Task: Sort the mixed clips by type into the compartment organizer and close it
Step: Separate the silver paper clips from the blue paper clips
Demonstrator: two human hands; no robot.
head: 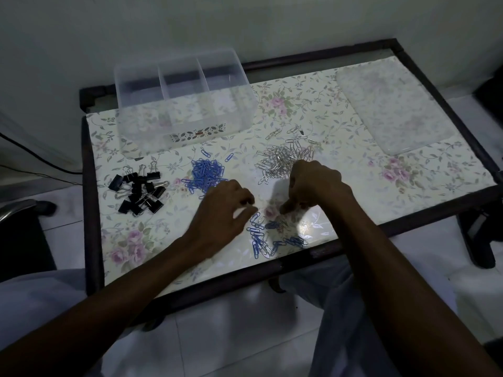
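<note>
Both bare forearms reach in from the near edge over a floral-patterned surface [340, 170] with a dark wooden frame; the left hand [221, 210] hovers palm-down with curled fingers [246, 201], and whether they pinch anything cannot be told; the right hand [313, 186] arches over with its fingers [288, 206] bent downward, tips close to the surface, and whether they grasp a clip is likewise unclear; just below and between the hands lies a small mixed scatter of blue and silver paper clips [268, 236], close to the near edge; farther back sit three sorted heaps: black binder clips with silver wire handles [140, 190] at the left, a pile of blue paper clips [206, 174] beside the left hand, and a pile of silver paper clips [285, 156] just behind the right hand; a clear plastic three-compartment organizer [185, 102] stands open at the back left, its compartments showing nothing inside; its clear flat lid [392, 107] lies apart at the back right; white floor tiles [245, 322] show under the surface.
</note>
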